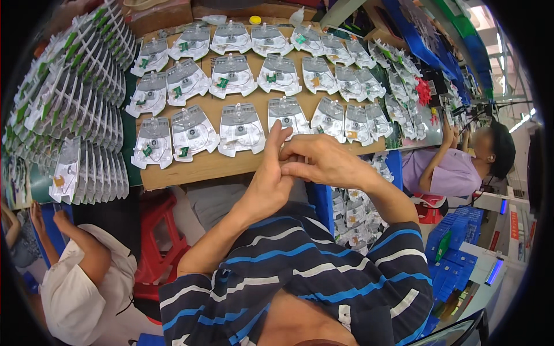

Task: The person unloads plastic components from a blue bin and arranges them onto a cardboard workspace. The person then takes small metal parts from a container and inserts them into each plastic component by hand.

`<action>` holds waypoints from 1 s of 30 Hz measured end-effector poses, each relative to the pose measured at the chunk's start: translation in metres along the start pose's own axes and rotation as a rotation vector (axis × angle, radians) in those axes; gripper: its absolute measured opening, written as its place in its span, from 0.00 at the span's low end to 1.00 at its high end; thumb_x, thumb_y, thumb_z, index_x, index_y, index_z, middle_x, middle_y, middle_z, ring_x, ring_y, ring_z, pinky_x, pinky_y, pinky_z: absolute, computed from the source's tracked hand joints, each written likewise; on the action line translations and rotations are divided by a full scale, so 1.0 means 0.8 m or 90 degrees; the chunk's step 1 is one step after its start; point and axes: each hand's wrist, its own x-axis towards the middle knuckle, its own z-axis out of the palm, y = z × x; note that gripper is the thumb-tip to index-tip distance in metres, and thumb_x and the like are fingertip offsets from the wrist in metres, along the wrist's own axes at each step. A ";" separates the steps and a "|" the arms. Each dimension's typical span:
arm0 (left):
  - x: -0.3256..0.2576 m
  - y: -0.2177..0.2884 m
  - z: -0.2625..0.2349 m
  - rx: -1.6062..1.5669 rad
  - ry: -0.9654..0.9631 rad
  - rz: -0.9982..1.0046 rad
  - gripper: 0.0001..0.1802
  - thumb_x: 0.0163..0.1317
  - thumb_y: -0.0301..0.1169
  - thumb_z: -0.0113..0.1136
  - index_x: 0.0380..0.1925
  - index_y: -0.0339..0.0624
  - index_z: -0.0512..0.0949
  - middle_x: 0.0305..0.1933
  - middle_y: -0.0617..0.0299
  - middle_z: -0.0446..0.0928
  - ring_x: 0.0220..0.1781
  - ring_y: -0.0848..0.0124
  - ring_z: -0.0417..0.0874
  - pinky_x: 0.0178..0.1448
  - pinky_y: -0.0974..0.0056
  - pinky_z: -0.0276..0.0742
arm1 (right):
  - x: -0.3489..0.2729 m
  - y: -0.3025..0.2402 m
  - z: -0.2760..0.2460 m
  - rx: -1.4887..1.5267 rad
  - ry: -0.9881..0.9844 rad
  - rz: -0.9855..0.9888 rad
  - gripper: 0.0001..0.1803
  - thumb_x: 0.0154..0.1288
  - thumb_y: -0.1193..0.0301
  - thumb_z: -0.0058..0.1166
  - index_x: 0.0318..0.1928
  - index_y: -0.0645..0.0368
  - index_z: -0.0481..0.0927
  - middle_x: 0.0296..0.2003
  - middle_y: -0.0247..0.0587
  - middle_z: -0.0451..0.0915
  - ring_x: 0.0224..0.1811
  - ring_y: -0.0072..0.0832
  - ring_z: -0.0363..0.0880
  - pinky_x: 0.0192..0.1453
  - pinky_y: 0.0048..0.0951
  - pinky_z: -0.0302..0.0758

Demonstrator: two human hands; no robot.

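My hands meet in front of my chest, over the near edge of the cardboard. My left hand (pixel 270 177) points upward with its fingers stretched out. The right hand (pixel 326 160) comes across from the side, its fingers bent and pinched together against the left palm. Anything between those fingertips is hidden or too small to make out. Just beyond them lies a grey-and-white plastic housing (pixel 291 115), partly covered by the left fingers. Several like it, such as this housing (pixel 241 130), lie in rows, many with a small green circuit board (pixel 184 151) and thin wires.
The rows rest on a brown cardboard sheet (pixel 196 176). Tall stacks of housings (pixel 81 115) stand at the left. A red stool (pixel 156 242) is below the bench, and a blue crate (pixel 323 205) sits beside me. Co-workers sit left (pixel 95 277) and right (pixel 450 164).
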 end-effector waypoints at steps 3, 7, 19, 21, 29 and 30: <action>0.000 0.004 0.004 -0.008 -0.018 -0.034 0.52 0.52 0.07 0.41 0.76 0.44 0.32 0.76 0.41 0.48 0.71 0.55 0.65 0.70 0.60 0.65 | -0.007 0.002 -0.002 0.020 -0.015 0.010 0.12 0.61 0.66 0.61 0.39 0.61 0.82 0.33 0.46 0.83 0.35 0.43 0.82 0.39 0.39 0.76; 0.000 0.007 0.011 -0.047 -0.035 -0.051 0.54 0.51 0.07 0.43 0.76 0.46 0.32 0.76 0.41 0.47 0.72 0.54 0.64 0.70 0.59 0.65 | -0.011 0.006 -0.001 0.042 -0.029 0.015 0.11 0.59 0.65 0.61 0.37 0.60 0.83 0.33 0.46 0.84 0.37 0.45 0.83 0.41 0.41 0.76; 0.044 0.026 -0.017 -0.236 -0.090 -0.280 0.17 0.71 0.27 0.49 0.57 0.33 0.67 0.45 0.56 0.79 0.26 0.79 0.78 0.18 0.79 0.61 | -0.012 0.034 -0.025 0.287 0.108 0.131 0.09 0.63 0.73 0.62 0.41 0.66 0.82 0.32 0.35 0.82 0.35 0.19 0.79 0.43 0.24 0.76; 0.054 0.023 -0.024 -0.240 -0.091 -0.262 0.17 0.73 0.29 0.48 0.56 0.31 0.68 0.43 0.55 0.79 0.27 0.79 0.77 0.19 0.79 0.63 | -0.006 0.040 -0.027 0.295 0.131 0.128 0.09 0.63 0.74 0.62 0.41 0.66 0.82 0.34 0.35 0.82 0.36 0.19 0.79 0.45 0.23 0.76; 0.071 0.010 -0.045 -0.326 -0.028 -0.297 0.15 0.75 0.33 0.47 0.52 0.32 0.70 0.44 0.53 0.80 0.29 0.78 0.78 0.20 0.78 0.68 | 0.017 0.060 -0.034 0.254 0.231 0.083 0.09 0.62 0.75 0.62 0.42 0.65 0.82 0.37 0.34 0.82 0.37 0.18 0.79 0.44 0.21 0.75; 0.072 0.009 -0.046 -0.348 0.001 -0.298 0.14 0.75 0.33 0.46 0.52 0.32 0.70 0.44 0.53 0.80 0.30 0.78 0.78 0.21 0.78 0.68 | 0.022 0.062 -0.036 0.278 0.243 0.123 0.10 0.62 0.74 0.63 0.42 0.65 0.82 0.35 0.33 0.82 0.36 0.17 0.78 0.42 0.20 0.75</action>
